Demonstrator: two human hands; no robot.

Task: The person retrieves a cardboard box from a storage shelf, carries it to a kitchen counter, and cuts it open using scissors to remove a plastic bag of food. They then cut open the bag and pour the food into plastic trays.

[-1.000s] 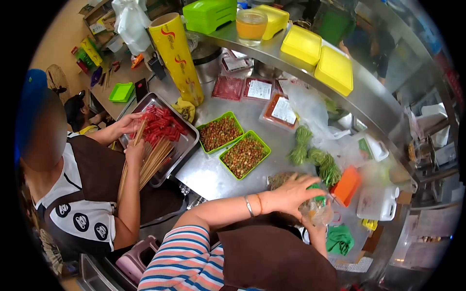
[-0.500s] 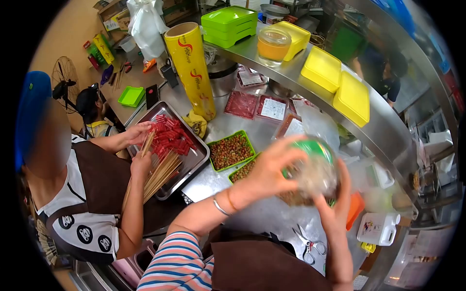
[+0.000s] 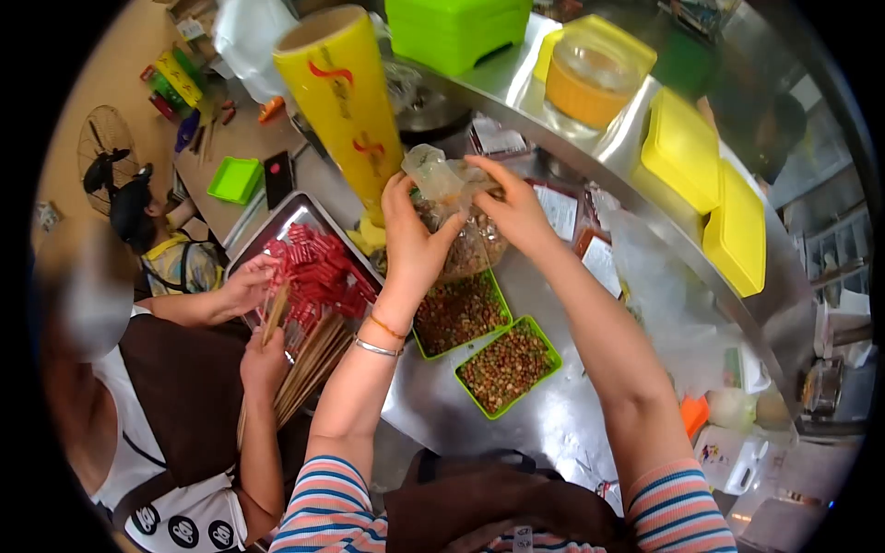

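A clear plastic bag [image 3: 475,241] with brownish contents hangs between my hands, above the far end of a green tray of small brown and red pieces [image 3: 461,313]. My left hand [image 3: 415,235] grips the bag's left side, near its bunched top. On the other side my right hand [image 3: 516,210] holds it with thumb and fingers. A second green tray [image 3: 505,367] of similar pieces lies nearer to me. Just behind the bag stands a tall yellow roll [image 3: 343,101].
At the left, a co-worker's hands [image 3: 263,359] hold sticks beside a metal tray [image 3: 369,267] of red pieces. A steel shelf [image 3: 525,115] carries yellow containers [image 3: 682,152] and an orange-filled tub [image 3: 590,83]. Labelled packs [image 3: 558,210] lie beneath it.
Both my hands have moved left and away from me with the bag, from the right of the table to over the green tray. The view has shifted too.
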